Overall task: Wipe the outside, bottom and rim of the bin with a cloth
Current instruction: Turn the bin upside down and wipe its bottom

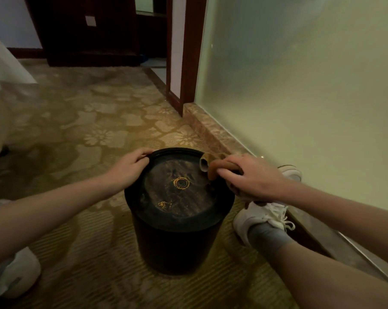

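dark bin on the carpet, both hands at its top edge

the bin [177, 246] stands on the patterned carpet [88, 130] near the right wall, a flat face with a gold ring mark turned up. the left hand [130, 168] curls its fingers over the far-left edge. the right hand [253, 179] grips a brown cloth [213, 166] against the far-right edge, just beside a white shoe [255, 219].

Upturned black bin [177, 244], brown cloth [212, 169] on its edge.
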Demonstrator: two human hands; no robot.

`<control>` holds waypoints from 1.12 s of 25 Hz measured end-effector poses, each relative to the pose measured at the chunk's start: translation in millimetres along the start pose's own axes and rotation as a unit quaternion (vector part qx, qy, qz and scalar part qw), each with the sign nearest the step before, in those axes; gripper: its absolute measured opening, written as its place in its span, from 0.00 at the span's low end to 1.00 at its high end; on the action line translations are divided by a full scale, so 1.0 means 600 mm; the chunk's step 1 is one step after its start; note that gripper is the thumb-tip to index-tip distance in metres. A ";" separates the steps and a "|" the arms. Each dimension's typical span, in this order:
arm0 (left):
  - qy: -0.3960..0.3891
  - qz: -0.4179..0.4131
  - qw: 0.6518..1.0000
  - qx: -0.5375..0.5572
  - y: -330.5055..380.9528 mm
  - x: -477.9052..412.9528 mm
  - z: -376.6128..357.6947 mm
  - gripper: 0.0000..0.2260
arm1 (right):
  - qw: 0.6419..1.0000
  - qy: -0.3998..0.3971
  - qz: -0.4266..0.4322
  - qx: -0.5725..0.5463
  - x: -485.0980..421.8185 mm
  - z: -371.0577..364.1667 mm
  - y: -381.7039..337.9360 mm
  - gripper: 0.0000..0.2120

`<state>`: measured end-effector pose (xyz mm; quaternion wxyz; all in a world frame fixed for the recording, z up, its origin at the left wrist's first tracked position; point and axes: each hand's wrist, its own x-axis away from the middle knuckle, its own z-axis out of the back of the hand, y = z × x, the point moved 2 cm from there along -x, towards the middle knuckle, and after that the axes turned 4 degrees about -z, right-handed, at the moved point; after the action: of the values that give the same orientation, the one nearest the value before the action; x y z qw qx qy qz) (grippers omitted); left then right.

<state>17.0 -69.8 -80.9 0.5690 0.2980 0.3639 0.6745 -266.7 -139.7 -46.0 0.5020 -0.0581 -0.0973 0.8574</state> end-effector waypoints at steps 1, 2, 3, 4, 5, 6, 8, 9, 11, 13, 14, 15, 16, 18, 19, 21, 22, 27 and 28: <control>0.016 -0.022 1.000 -0.005 -0.011 0.005 -0.005 0.16 | 1.000 0.008 0.001 0.013 -0.003 0.003 -0.003 0.25; 0.032 -0.041 0.999 -0.012 -0.020 0.007 -0.009 0.17 | 0.999 0.027 0.004 0.040 -0.007 0.003 -0.005 0.24; 0.043 -0.052 0.998 -0.013 -0.030 0.005 -0.010 0.17 | 0.996 0.052 0.019 0.077 -0.011 0.003 -0.012 0.22; 0.045 -0.061 0.997 -0.014 -0.035 0.005 -0.011 0.17 | 0.990 0.074 0.045 0.115 -0.015 0.002 -0.021 0.18; 0.040 -0.066 0.997 -0.014 -0.042 0.002 -0.011 0.17 | 0.983 0.078 0.072 0.150 -0.019 -0.001 -0.029 0.14; 0.036 -0.072 0.997 -0.015 -0.049 0.000 -0.012 0.18 | 0.978 0.071 0.093 0.174 -0.024 -0.005 -0.037 0.12; 0.042 -0.083 0.995 -0.021 -0.059 -0.005 -0.011 0.18 | 0.974 0.066 0.103 0.190 -0.041 -0.006 -0.045 0.11; 0.048 -0.086 0.995 -0.022 -0.064 -0.007 -0.010 0.18 | 0.973 0.074 0.105 0.192 -0.050 -0.007 -0.049 0.12; 0.055 -0.093 0.994 -0.008 -0.073 -0.011 -0.009 0.18 | 0.968 0.086 0.114 0.204 -0.071 -0.017 -0.062 0.13; 0.054 -0.091 0.994 -0.004 -0.074 -0.012 -0.010 0.18 | 0.966 0.085 0.128 0.206 -0.089 -0.025 -0.078 0.13; 0.052 -0.087 0.995 -0.007 -0.070 -0.011 -0.010 0.18 | 0.967 0.079 0.129 0.206 -0.095 -0.025 -0.083 0.12; 0.055 -0.080 0.995 -0.011 -0.066 -0.009 -0.010 0.18 | 0.967 0.071 0.127 0.208 -0.094 -0.020 -0.085 0.12; 0.059 -0.076 0.995 -0.018 -0.061 -0.007 -0.011 0.18 | 0.968 0.058 0.120 0.212 -0.087 -0.014 -0.083 0.11; 0.064 -0.073 0.995 -0.020 -0.052 -0.004 -0.013 0.18 | 0.968 0.014 0.100 0.231 -0.056 0.006 -0.073 0.09; 0.066 -0.072 0.995 -0.016 -0.051 -0.004 -0.013 0.19 | 0.966 -0.017 0.085 0.242 -0.036 0.018 -0.072 0.08; 0.065 -0.074 0.995 -0.011 -0.053 -0.003 -0.013 0.19 | 0.962 -0.081 0.055 0.253 -0.002 0.030 -0.077 0.08; 0.062 -0.077 0.995 -0.013 -0.055 -0.003 -0.013 0.19 | 0.961 -0.095 0.046 0.257 0.003 0.030 -0.081 0.10; 0.056 -0.073 0.996 -0.007 -0.060 -0.003 -0.007 0.18 | 0.960 0.055 0.113 0.249 -0.054 -0.009 -0.091 0.10; 0.056 -0.070 0.996 -0.006 -0.059 -0.003 -0.008 0.18 | 0.959 0.086 0.124 0.239 -0.069 -0.020 -0.087 0.08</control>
<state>32.8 -69.1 -112.9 0.5952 0.2298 0.4116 0.6507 -199.8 -149.6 -45.8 0.3974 -0.0215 0.1621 0.9030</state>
